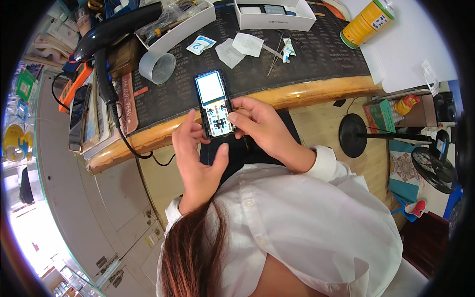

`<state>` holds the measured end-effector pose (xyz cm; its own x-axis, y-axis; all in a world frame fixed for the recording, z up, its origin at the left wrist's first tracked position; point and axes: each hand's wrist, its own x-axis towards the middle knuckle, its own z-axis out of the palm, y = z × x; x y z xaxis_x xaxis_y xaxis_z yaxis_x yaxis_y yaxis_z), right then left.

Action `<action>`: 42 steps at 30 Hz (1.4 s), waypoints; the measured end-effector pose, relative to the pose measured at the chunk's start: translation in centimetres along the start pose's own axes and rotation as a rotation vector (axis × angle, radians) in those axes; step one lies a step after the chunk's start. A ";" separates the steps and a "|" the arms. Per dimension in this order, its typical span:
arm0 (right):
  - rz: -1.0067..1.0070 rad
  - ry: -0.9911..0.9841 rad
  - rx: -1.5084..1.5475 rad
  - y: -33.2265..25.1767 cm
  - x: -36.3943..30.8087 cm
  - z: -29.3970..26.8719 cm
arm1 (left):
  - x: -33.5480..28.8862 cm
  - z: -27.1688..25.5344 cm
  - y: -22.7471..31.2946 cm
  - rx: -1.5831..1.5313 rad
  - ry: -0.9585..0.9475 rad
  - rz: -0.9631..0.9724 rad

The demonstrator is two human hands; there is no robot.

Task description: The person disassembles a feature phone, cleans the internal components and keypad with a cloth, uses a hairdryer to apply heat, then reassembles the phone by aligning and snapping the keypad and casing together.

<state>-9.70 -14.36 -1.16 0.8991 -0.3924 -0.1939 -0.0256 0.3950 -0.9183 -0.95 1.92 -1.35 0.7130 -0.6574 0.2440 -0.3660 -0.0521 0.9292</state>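
Observation:
A keypad phone [214, 106] with its front cover off is at the desk's front edge. Its screen is lit white, and the keypad circuit board shows below it. My right hand [262, 126] grips the phone's lower right side, thumb on the board's edge and fingers behind. My left hand [193, 161] is at the lower left side with the thumb held away and the fingertips at the phone's edge. Whether those fingertips bear any of its weight cannot be seen.
On the dark desk mat [316, 59] lie white wipes [241, 49], a torn packet [201, 45], tweezers [275, 57] and a clear plastic cup [157, 68]. White boxes [277, 21] stand behind. A heat gun [106, 37] lies left, a yellow spray can [367, 24] stands right. A black fan [433, 166] is beyond.

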 end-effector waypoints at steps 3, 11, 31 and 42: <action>0.002 -0.049 0.018 -0.5 -0.5 -0.2 | 0.6 -0.7 0.1 -0.455 0.017 -0.127; 0.086 -0.220 -0.024 -0.2 -1.4 -0.7 | 2.9 -0.9 -0.8 -1.006 -0.071 -0.461; 0.051 -0.171 -0.069 0.8 -0.5 -0.2 | 2.3 0.2 -1.0 -0.915 0.033 -0.432; 0.066 -0.154 -0.075 0.6 -0.6 0.1 | 2.1 0.1 -1.1 -0.908 0.042 -0.432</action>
<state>-10.21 -13.80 -1.53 0.9506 -0.2337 -0.2044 -0.1139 0.3499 -0.9298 0.89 0.49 -1.88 0.7037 -0.6897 -0.1708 0.5109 0.3242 0.7962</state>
